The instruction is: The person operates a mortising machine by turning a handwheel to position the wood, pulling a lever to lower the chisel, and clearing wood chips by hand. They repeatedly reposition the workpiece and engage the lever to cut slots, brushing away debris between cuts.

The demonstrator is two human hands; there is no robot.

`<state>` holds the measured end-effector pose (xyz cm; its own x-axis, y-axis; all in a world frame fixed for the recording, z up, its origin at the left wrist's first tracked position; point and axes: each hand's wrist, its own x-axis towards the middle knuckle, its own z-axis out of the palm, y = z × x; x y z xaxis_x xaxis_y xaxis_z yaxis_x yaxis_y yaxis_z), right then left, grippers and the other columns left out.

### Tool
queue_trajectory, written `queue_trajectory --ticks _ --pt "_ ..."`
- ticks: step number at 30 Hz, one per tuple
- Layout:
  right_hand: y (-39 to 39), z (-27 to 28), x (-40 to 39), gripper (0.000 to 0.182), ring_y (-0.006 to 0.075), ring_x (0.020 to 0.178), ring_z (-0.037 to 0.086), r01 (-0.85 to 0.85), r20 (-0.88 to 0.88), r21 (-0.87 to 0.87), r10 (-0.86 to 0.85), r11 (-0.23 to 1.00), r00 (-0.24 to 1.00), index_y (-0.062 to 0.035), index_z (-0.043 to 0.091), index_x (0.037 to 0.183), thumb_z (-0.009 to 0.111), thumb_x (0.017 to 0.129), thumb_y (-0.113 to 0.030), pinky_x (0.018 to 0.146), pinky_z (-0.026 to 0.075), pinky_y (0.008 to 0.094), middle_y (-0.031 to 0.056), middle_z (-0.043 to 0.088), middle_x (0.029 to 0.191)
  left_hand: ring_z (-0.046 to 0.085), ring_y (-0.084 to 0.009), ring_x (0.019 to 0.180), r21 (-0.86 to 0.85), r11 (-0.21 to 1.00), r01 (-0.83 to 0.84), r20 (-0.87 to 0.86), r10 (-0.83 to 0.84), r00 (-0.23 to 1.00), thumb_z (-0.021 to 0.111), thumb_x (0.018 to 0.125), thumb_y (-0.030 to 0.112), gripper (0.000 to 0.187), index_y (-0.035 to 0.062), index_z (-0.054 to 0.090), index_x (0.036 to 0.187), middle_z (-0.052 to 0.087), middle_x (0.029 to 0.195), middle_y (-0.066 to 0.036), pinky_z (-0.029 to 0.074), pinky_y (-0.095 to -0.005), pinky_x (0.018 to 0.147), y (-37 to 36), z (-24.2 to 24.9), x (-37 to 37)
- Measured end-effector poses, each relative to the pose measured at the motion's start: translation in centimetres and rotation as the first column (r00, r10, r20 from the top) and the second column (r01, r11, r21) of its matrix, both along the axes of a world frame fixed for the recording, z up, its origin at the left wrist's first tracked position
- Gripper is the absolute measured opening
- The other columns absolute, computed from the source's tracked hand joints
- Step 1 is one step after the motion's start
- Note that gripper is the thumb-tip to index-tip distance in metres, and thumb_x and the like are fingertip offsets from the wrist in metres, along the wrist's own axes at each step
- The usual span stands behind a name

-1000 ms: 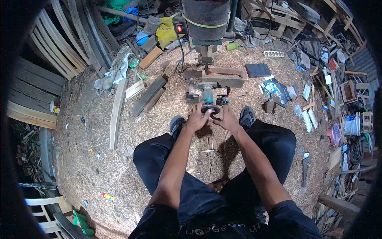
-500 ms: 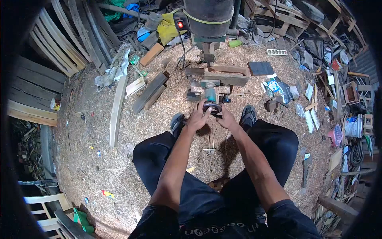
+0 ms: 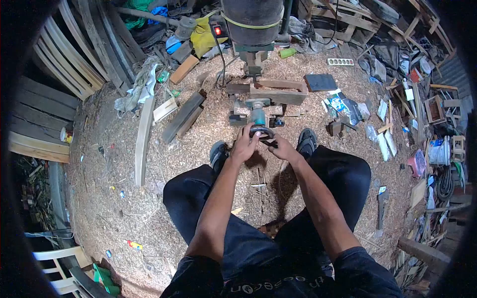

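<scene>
In front of my feet is a green vise-like clamp [image 3: 258,117] with a dark round handwheel [image 3: 262,131] on its near end. My left hand [image 3: 243,145] has its fingers curled round the wheel's left side. On the right, my right hand [image 3: 282,147] grips the wheel's lower right edge, its fingertips partly hidden. Beyond the clamp lies a hollowed wooden block [image 3: 278,93], with the drill machine [image 3: 254,30] and its downward bit just above the block's left part.
A dark block [image 3: 320,82] and a power strip [image 3: 340,62] lie at the back right. Wooden beams [image 3: 184,116] and a long pale board [image 3: 144,141] lie to the left. Wood shavings cover the floor. Scrap and tools crowd the right side.
The whole view has shifted slightly left, as the camera turned a little. Both hands stay on the handwheel, which shows slightly more tilted.
</scene>
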<state>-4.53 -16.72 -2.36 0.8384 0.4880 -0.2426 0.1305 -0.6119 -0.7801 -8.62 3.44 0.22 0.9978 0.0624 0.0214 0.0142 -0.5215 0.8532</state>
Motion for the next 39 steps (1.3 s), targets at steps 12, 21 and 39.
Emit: queue_trajectory --ticks 12,21,39 --pt "-0.3 -7.9 5.4 0.055 0.0347 0.1 0.068 0.594 0.118 0.038 -0.593 0.804 0.796 0.0088 0.06 0.12 0.068 0.088 -0.035 0.088 0.052 0.0405 0.0261 0.069 0.105 0.053 -0.0411 0.111 0.129 0.949 -0.289 0.208 0.259 0.943 0.05 0.097 0.024 0.032 0.0002 0.056 0.117 0.056 0.116 -0.023 0.041 -0.0457 0.097 -3.7 0.0 4.3" --pt "2.3 -15.3 7.4 0.034 0.0243 0.078 0.065 0.772 -0.157 0.322 -0.773 0.548 0.614 0.0056 0.067 0.1 0.05 0.101 -0.024 0.077 0.049 0.0378 0.0189 0.069 0.085 0.052 -0.0393 0.112 0.107 0.866 -0.488 0.401 0.411 0.819 0.053 0.077 0.011 0.039 0.0008 0.057 0.114 0.057 0.118 -0.019 0.038 -0.0512 0.099 -4.9 -1.1 5.1" --pt "0.6 -13.3 8.9 0.057 0.0342 0.093 0.068 0.979 -0.983 0.185 0.035 0.087 0.182 0.0134 0.044 0.122 0.028 0.106 -0.039 0.077 0.063 0.0359 0.0298 0.062 0.11 0.053 -0.0397 0.113 0.114 0.855 -0.506 0.381 0.433 0.817 0.049 0.083 0.02 0.037 0.0009 0.058 0.113 0.057 0.121 -0.019 0.036 -0.051 0.1 -4.9 -1.2 5.1"
